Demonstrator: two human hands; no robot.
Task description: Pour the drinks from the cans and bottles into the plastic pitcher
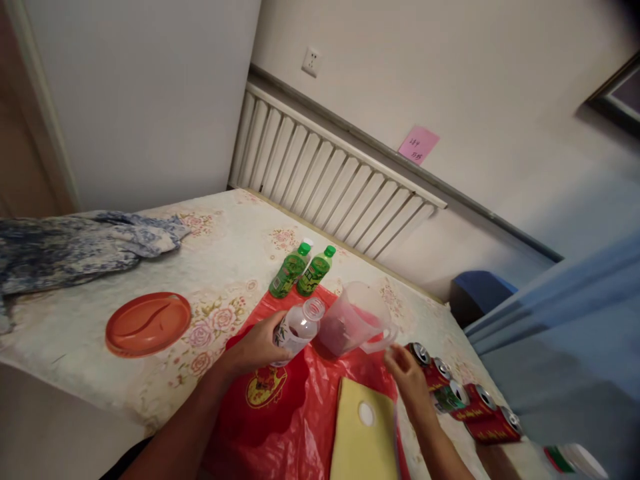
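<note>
A clear, uncapped plastic bottle (303, 327) with a printed label is in my left hand (265, 343), its fingers wrapped round the body. The bottle tilts up to the right, its mouth close to the rim of a translucent plastic jug (350, 320). The jug stands on a red plastic bag (305, 413), its handle turned towards my right hand (403, 370). My right fingers are curled together just by that handle; whether they pinch anything small is hidden. Behind the jug stand two green-labelled bottles (290, 270) with green caps.
Several drink cans (480, 403) line the right side of the table, with a white-topped container (575, 460) nearer. A yellow flat item (363, 440) with a white oval lies on the bag. An orange plate (147, 325) and a patterned cloth (85, 250) lie left. A radiator (320, 167) stands behind.
</note>
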